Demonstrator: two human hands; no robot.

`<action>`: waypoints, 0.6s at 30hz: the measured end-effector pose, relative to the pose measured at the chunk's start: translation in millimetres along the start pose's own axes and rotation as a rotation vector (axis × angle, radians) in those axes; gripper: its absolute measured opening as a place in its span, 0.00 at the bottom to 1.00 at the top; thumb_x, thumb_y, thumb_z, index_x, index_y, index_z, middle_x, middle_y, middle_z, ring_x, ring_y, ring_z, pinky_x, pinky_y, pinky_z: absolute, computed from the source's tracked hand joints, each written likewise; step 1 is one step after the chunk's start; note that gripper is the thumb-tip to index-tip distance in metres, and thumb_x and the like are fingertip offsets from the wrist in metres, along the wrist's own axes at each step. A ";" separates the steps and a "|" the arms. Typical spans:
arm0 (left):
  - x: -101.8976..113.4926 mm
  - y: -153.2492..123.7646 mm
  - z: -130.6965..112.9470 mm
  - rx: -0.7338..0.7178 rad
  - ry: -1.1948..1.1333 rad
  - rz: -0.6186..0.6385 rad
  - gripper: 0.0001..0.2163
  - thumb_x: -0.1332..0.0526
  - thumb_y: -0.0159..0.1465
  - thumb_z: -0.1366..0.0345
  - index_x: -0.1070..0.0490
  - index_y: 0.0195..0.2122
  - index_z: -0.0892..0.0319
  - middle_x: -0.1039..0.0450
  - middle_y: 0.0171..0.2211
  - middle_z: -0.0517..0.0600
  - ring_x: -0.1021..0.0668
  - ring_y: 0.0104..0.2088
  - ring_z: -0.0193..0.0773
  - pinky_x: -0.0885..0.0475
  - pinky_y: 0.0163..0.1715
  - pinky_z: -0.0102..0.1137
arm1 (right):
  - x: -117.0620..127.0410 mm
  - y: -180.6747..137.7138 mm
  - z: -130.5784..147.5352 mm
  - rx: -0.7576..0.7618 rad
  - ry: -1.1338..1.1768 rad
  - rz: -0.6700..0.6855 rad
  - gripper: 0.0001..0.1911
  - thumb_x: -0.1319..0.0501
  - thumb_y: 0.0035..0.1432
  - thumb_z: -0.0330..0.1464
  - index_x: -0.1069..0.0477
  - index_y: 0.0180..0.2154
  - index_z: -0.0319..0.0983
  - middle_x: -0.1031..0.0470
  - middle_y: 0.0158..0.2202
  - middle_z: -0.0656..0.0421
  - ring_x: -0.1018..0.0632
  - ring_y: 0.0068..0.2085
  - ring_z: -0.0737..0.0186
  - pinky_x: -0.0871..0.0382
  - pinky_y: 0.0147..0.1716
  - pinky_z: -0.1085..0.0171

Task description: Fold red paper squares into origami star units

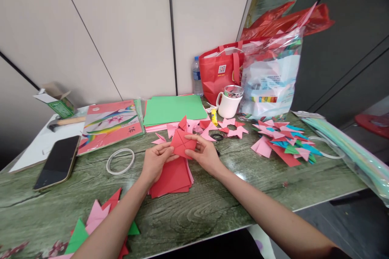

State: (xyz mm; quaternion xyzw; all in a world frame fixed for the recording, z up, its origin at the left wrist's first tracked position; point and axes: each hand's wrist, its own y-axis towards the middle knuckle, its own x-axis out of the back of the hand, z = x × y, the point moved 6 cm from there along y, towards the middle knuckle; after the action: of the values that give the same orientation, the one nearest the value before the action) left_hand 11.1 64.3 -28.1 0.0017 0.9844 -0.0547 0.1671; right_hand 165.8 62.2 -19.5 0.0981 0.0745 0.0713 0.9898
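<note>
Between both hands I hold a small folded piece of red paper (183, 144), with crease lines showing across its face. My left hand (156, 160) pinches its left side, fingers and thumb closed on it. On the right side, my right hand (205, 153) grips the same piece between thumb and fingers. Just below lies a stack of red paper squares (170, 179), pink edges showing at its right. Behind the hands are pink and red folded paper pieces (209, 130), some joined in a ring (233, 128).
Green paper sheets (174, 110), a white mug (230, 103) and a glue stick (214, 117) stand behind. To the left are a phone (57, 162), a paper pack (111, 125) and a hammer (68, 121). Folded pieces (282, 137) lie right, others (97, 218) under my left forearm.
</note>
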 end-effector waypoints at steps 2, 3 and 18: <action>-1.8 -1.1 -0.9 0.001 0.002 0.008 0.13 0.30 0.44 0.68 0.25 0.32 0.65 0.24 0.23 0.47 0.23 0.26 0.33 0.23 0.31 0.32 | 1.8 0.8 -1.1 -0.007 0.023 -0.037 0.22 0.37 0.43 0.29 0.34 0.44 0.40 0.28 0.44 0.55 0.24 0.39 0.60 0.29 0.39 0.60; -2.7 -1.9 -0.9 0.009 0.006 0.010 0.14 0.30 0.44 0.68 0.25 0.33 0.65 0.24 0.24 0.47 0.23 0.26 0.34 0.23 0.32 0.34 | 4.2 1.4 -1.0 0.001 0.030 -0.072 0.23 0.37 0.43 0.28 0.35 0.44 0.40 0.28 0.43 0.55 0.24 0.38 0.60 0.29 0.38 0.61; -10.5 -7.3 -14.5 -0.098 0.416 0.118 0.12 0.36 0.53 0.60 0.27 0.34 0.64 0.36 0.11 0.41 0.41 0.08 0.22 0.48 0.07 0.19 | 7.0 -3.4 19.2 0.161 -0.279 -0.114 0.18 0.45 0.44 0.24 0.38 0.41 0.41 0.27 0.37 0.58 0.25 0.40 0.61 0.32 0.39 0.63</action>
State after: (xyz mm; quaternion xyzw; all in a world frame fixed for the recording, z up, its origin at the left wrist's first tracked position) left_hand 16.2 58.7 -10.2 0.0623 0.9974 0.0047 -0.0370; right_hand 176.1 56.5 -2.5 0.1816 -0.0527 -0.0054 0.9819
